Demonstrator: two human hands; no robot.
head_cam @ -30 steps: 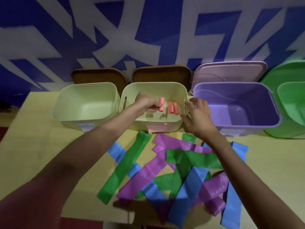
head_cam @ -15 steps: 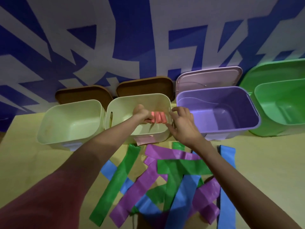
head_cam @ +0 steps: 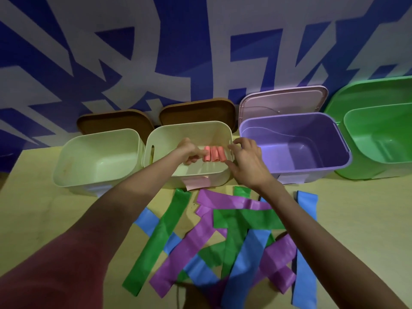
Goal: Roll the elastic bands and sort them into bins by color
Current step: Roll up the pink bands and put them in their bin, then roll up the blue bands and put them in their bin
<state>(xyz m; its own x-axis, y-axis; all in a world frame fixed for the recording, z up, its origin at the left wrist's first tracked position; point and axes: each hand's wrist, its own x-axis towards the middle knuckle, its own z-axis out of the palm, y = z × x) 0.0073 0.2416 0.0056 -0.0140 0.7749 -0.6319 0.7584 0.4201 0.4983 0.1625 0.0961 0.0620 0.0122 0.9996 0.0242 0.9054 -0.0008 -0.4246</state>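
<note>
Pink rolls sit inside the middle bin; left hand pinches the outer roll, right hand open alongside. Release them tightly together to prevent unrolling.

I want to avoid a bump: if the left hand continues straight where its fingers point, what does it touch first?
Probably the pink rolls, directly beyond the left hand; depth is unclear.

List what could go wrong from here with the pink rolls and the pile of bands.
1. The three pink rolls sit side by side in the second cream bin; the left hand only touches the leftmost one, so once released they may unroll.
2. The right hand rests at the bin's right rim and could nudge it.
3. The flat bands overlap, so pulling one may drag others.
</note>
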